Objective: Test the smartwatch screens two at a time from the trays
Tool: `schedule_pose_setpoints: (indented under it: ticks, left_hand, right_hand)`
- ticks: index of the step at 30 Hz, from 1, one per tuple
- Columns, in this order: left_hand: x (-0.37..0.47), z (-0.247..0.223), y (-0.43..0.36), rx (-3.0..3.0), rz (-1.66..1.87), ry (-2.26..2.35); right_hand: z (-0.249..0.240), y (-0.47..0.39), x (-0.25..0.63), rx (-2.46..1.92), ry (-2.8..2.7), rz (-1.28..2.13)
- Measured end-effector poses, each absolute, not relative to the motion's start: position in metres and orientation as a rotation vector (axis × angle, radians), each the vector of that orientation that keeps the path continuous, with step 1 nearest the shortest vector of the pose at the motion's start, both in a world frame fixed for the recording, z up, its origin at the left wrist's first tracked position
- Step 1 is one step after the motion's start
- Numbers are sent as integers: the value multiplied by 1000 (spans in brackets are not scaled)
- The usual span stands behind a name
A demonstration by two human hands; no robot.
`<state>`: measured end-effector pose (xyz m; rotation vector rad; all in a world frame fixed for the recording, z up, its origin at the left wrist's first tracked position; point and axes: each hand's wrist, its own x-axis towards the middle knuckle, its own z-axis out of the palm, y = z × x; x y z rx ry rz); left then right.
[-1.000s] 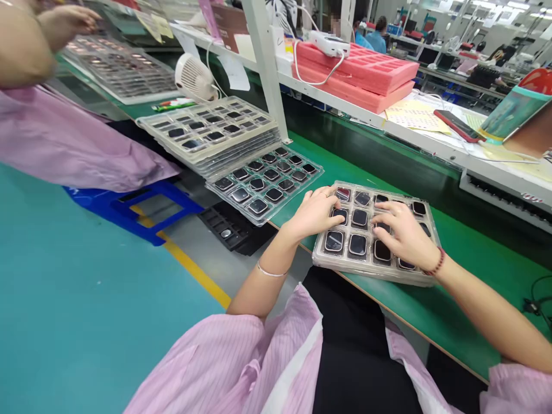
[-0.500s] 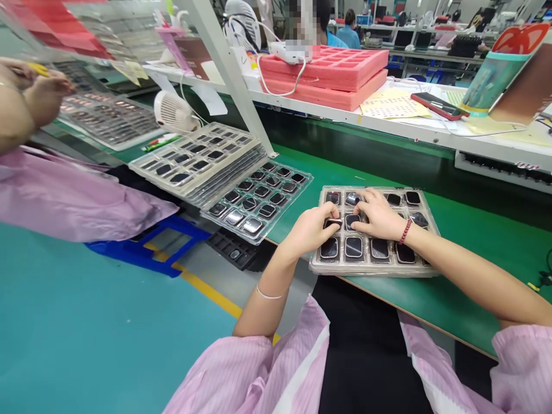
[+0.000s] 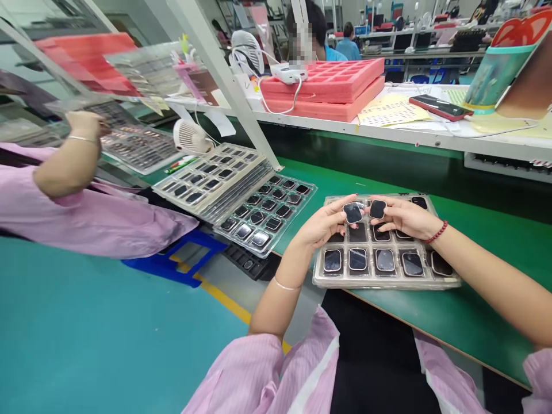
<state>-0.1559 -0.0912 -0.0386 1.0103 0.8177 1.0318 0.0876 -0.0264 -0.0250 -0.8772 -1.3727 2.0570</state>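
Observation:
My left hand (image 3: pixel 324 223) pinches a square watch screen with rounded corners (image 3: pixel 352 213), its dark glass tilted up toward me. Close beside it, my right hand (image 3: pixel 403 216) grips a second dark watch screen (image 3: pixel 378 209) by its edge. Both are lifted over a clear plastic tray (image 3: pixel 345 283) on the green bench. More watch screens sit in the tray's pockets, such as one in the front row (image 3: pixel 357 259). My hands and wrists hide part of the back rows.
Left of my tray lie another clear tray of watch screens (image 3: pixel 268 244) and a stack of trays (image 3: pixel 202 198). A small white fan (image 3: pixel 190 137) stands behind them. A co-worker's arm (image 3: pixel 71 169) is at far left. Red foam trays (image 3: pixel 321 106) and a phone (image 3: pixel 440 107) rest on the shelf.
Both hands have risen from the tray pockets, each now holding up a watch screen, side by side. The view has shifted a little, and the co-worker's arm has moved.

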Motion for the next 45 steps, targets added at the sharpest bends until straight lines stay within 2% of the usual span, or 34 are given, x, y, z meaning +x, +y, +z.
schedule_pose_setpoints:
  ticks: [5, 16, 26, 34, 39, 45]
  left_hand:
    - [-157, -44, -92, 1063, 1046, 802]
    - [-154, -37, -96, 1170, 1032, 888]
    - [-168, -30, -106, 1260, 1024, 946]
    - [-172, -33, -110, 1283, 1047, 967]
    - [-174, -31, -117, 1470, 1117, 1213]
    - [-171, -34, -118, 2029, 933, 1725]
  right_hand:
    - [-30, -27, 92, -705, -1416, 2110]
    - [-32, -30, 86, -736, -1501, 1996]
    - [-34, -34, 82, -725, -1510, 2050]
    - [-36, -36, 76, -769, -1684, 1909]
    - [-32, -41, 64, -891, -1940, 1582]
    - [-36, -54, 37, -902, -2378, 568]
